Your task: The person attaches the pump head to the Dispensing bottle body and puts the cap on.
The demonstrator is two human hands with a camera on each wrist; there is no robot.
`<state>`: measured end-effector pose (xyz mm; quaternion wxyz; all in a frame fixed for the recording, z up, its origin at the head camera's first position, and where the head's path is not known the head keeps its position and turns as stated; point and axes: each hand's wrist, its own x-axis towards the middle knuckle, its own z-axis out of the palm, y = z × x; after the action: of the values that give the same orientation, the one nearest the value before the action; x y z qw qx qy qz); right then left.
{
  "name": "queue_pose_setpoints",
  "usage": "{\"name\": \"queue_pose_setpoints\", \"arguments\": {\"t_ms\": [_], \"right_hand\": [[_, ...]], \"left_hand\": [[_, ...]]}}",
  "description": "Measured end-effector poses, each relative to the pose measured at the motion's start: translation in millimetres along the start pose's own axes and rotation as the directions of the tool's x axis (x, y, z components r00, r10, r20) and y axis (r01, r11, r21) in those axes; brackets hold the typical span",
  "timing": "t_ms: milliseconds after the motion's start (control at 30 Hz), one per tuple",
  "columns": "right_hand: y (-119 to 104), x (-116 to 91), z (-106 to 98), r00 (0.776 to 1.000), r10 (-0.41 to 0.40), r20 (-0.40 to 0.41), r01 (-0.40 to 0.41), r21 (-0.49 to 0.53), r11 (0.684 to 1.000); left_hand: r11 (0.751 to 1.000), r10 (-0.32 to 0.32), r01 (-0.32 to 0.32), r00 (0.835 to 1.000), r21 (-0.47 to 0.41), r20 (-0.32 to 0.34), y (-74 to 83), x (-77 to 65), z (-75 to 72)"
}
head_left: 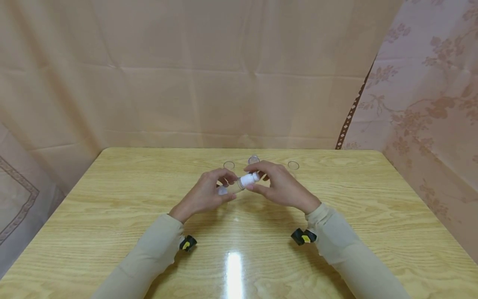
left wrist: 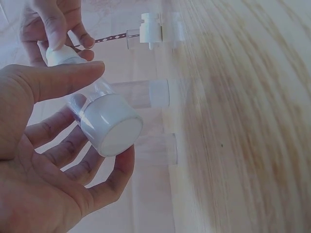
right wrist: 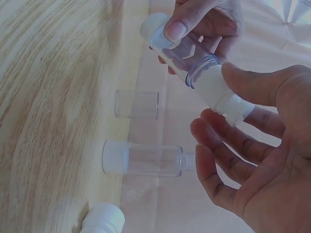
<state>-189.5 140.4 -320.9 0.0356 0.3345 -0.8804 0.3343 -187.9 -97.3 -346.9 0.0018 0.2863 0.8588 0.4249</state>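
A clear plastic bottle (right wrist: 187, 54) with a white base (left wrist: 114, 128) is held tilted above the table. My left hand (head_left: 201, 193) grips it near the base, thumb on one side and fingers around the other. At the bottle's neck sits a white pump head (right wrist: 218, 92), over the ringed thread. My right hand (head_left: 278, 185) pinches that pump head between thumb and index finger; its other fingers (right wrist: 216, 187) are loosely bent in the right wrist view. The two hands face each other over the middle of the table.
Behind the hands, a second clear bottle (right wrist: 155, 160) with a white base stands on the wooden table (head_left: 130, 216). A clear cap (head_left: 229, 165) is left of it, another cap (head_left: 293, 165) to the right. Beside the right cap stands a white pump head (left wrist: 151, 29). Curtains hang behind.
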Motion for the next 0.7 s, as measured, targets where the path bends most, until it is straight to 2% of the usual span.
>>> {"name": "queue_pose_setpoints", "arguments": {"t_ms": [300, 700], "right_hand": [[1.2, 0.1, 1.0, 1.000, -0.010, -0.006, 0.010, -0.006, 1.000], [-1.6, 2.5, 1.4, 0.998, 0.057, 0.035, -0.058, 0.030, 0.998]], "left_hand": [[1.000, -0.009, 0.009, 1.000, 0.003, 0.001, 0.7, 0.0, -0.4], [1.000, -0.004, 0.004, 1.000, 0.011, -0.001, 1.7, -1.6, -1.2]]}}
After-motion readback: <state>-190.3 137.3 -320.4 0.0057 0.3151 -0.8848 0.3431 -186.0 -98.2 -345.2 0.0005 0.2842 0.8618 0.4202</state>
